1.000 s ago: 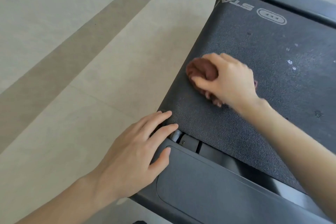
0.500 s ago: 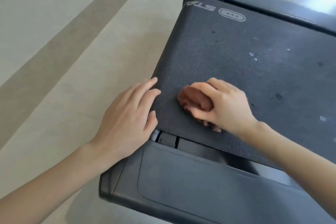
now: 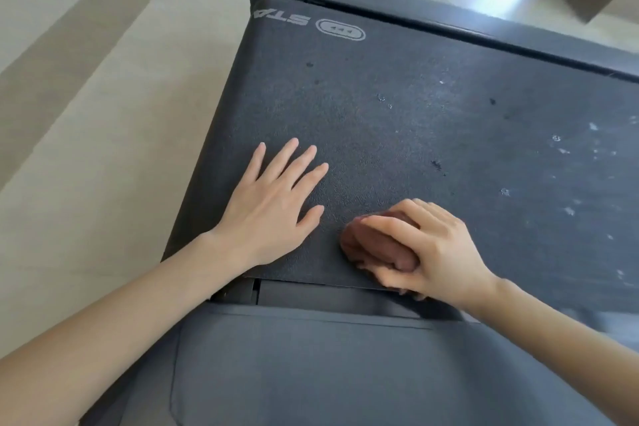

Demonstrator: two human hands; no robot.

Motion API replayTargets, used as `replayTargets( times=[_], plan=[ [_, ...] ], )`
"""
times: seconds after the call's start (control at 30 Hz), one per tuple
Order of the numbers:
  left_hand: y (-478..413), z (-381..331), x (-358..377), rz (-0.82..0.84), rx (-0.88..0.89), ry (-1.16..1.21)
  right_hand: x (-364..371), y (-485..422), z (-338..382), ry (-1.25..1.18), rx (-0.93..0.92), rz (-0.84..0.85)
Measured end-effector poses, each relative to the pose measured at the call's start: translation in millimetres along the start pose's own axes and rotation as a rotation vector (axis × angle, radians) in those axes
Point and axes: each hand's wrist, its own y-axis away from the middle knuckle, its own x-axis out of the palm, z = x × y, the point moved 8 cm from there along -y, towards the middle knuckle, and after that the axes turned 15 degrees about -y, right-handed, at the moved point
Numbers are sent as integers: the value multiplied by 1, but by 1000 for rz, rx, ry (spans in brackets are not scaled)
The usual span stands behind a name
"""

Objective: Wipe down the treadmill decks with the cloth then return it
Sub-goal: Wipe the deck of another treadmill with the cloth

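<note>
The right hand (image 3: 428, 252) has its grip curled round a bunched reddish-brown cloth (image 3: 370, 245), pressing it onto the near edge of the dark treadmill deck (image 3: 397, 121), next to the smooth end cover (image 3: 311, 363). The left hand (image 3: 273, 207) lies flat on the deck just beside the cloth, its grip wide, fingers straight and spread, holding nothing. Pale specks (image 3: 567, 149) dot the deck further right.

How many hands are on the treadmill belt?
2. The left hand lies flat on the belt near its left edge; the right hand grips the brown cloth at the belt's near edge.
</note>
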Motion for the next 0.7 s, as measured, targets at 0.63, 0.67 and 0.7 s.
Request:
replayTargets(
  times=[0.63,0.67,0.7],
  plan=[
    [-5,0,7,13,3,22,-28,41,-23,41,97,-4],
    [-5,0,7,12,3,20,-30,44,-27,38,39,42],
    [-5,0,7,11,4,19,-33,43,-37,63,17,65]
  ],
)
